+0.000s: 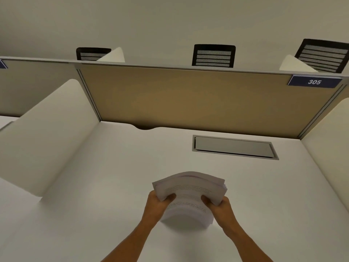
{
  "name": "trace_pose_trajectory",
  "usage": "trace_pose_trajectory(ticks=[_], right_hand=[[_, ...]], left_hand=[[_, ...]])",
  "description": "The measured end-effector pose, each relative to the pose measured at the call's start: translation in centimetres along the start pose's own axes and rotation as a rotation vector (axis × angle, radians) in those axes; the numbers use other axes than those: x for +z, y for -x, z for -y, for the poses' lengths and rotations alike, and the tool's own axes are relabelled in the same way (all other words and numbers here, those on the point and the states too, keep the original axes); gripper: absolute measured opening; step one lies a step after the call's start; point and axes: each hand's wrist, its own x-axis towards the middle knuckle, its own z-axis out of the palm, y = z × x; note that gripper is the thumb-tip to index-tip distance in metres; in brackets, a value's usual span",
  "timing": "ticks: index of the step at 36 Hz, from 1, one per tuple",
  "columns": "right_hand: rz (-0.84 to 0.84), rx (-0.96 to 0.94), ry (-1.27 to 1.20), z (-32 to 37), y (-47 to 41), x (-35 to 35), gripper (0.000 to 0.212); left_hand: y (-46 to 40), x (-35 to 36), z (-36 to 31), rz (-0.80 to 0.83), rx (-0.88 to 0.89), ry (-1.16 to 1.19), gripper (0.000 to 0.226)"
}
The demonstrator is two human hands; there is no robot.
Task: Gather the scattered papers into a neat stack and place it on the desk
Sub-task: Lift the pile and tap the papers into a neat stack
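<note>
Hands (pixel 190 205) around curved paper stack (pixel 190 188)

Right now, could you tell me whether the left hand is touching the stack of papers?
Touching. The head view shows the left hand gripping the papers, thumb pressed on top.

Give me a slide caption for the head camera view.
Both hands, left hand and right hand, grip a paper stack at a white desk in cubicle 305.
</note>
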Motion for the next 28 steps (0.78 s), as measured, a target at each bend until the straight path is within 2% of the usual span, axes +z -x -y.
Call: trace_pose_trajectory(ticks=[9,16,19,28], right_hand=[[-0.020,-0.010,-0.034,0.3,0.5,-0.8,0.024],[-0.094,-0.015,-0.064,1.2,0.1,-0.1,0.014],[-0.109,-0.039,-0.086,1.5,0.1,0.1,0.013],[-0.132,-0.056,-0.020,0.9,0.0,0.2,0.020]], left_hand=[[0.0,-0.4,-0.3,-0.016,0.009,0.081,0.039],[-0.5,0.1,-1.0,-0.099,0.011,0.085,0.014],[-0.8,0.3,-1.6,-0.125,0.022,0.109,0.011],[-0.8,0.2,-0.9,-0.134,0.031,0.065,0.030]])
